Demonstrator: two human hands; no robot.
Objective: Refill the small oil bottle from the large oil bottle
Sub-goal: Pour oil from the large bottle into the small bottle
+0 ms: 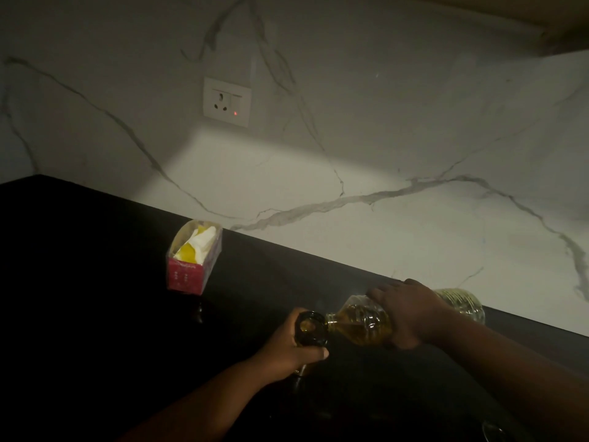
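Pretty dim shot, but the left hand [291,341] was wrapped around the small dark glass bottle [310,330] on the black countertop [95,282]. The right hand [406,314] gripped the large clear plastic bottle of yellow oil [363,323], tipped sideways, mouth touching the small one's opening.

pink box [191,266], open, on black counter [79,266] | wall socket [227,102], red light on
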